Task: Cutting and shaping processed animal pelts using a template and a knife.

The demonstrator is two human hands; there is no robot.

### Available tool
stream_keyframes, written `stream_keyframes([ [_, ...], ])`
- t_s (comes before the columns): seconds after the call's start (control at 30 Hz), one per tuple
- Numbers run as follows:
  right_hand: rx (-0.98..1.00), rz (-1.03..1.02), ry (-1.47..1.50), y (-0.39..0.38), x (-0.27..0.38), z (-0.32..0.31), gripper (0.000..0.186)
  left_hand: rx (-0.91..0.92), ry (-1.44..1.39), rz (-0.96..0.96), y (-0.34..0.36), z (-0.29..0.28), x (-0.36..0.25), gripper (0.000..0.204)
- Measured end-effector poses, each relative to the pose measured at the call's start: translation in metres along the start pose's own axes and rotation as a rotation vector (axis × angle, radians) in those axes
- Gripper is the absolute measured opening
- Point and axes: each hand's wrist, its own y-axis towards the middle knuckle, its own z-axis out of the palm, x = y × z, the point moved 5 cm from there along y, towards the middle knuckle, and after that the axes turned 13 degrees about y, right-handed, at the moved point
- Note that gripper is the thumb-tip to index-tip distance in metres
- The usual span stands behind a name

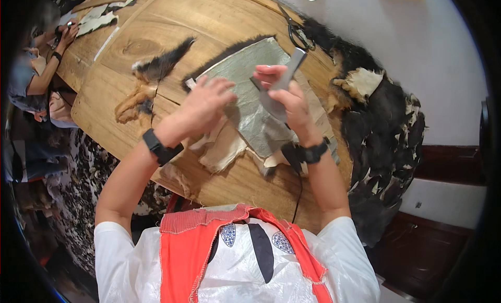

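A fur hide (250, 73) lies skin side up on the wooden table, its grey-green surface edged with black fur along the top. Above its left part hovers my left hand (207, 102), fingers apart and holding nothing. My right hand (292, 102) is closed round a flat grey metal tool (295, 62), perhaps a knife, whose straight end points up and away. The tool's lower part is blurred and partly hidden by my fingers. Pale, ragged skin flaps (225, 146) spread from the hide's near edge.
Black-handled scissors (298, 36) lie at the table's far edge. Left of the hide are brown and black fur scraps (141, 97). Dark fur pieces (378, 131) pile up on the right, black-and-white scraps (88, 183) lower left. Another person (42, 78) works at the far left.
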Motion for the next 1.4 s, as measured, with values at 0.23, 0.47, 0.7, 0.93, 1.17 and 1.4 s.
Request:
stream_keyframes([
  [0.23,-0.199,0.189,-0.561,-0.106,0.039,-0.009,0.031,0.222,0.195,0.196,0.031,0.016,-0.007,0.017],
  [0.47,0.005,-0.038,-1.109,-0.095,-0.006,0.003,0.033,-0.047,-0.166,-0.025,0.128,0.004,-0.014,0.019],
  [0.7,-0.340,-0.031,-1.348,-0.093,-0.009,-0.041,0.030,0.371,-0.328,0.453,0.022,-0.006,-0.007,0.060],
  [0.93,0.015,-0.060,-1.244,-0.125,-0.064,0.081,0.032,0.296,-0.160,0.674,-0.027,0.007,0.000,0.044],
  [1.17,-0.336,0.091,-0.711,-0.104,-0.046,0.041,0.017,0.515,-0.743,0.120,0.027,0.019,0.030,0.017],
  [1.4,-0.691,0.294,0.207,-0.066,-0.042,-0.070,0.007,1.013,-1.348,-0.463,0.101,0.076,0.046,0.033],
])
